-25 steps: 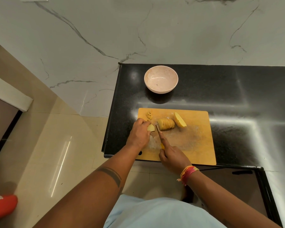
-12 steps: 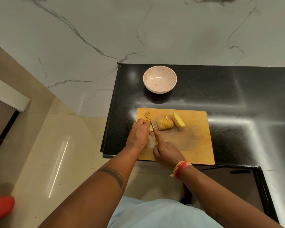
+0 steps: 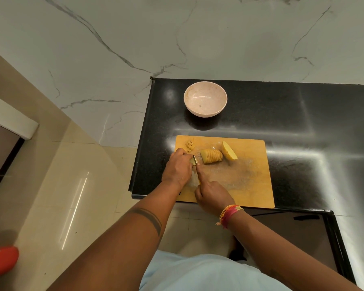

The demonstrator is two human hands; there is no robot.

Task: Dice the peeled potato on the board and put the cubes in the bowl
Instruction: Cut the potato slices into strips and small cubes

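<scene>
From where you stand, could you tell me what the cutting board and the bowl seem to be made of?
The cutting board looks like wood or bamboo: matte tan, pale scuffed patch. The bowl seems plastic or ceramic: pale pink, speckled, softly glossy. Which, I cannot tell.

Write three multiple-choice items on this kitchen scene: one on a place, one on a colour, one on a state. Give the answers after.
1. Where does the bowl stand?
A. on the cutting board
B. on the black counter beyond the board
C. on the floor

2. What colour is the cutting board?
A. yellowish wood
B. white
C. blue

3. What is in the bowl?
A. a heap of cubes
B. water
C. no potato yet

Answers:
1 B, it sits on the black counter, clear of the board's far edge.
2 A, the board is yellowish wood.
3 C, its inside shows bare; the sliced potato, a potato half and a few small pieces lie on the board.
</scene>
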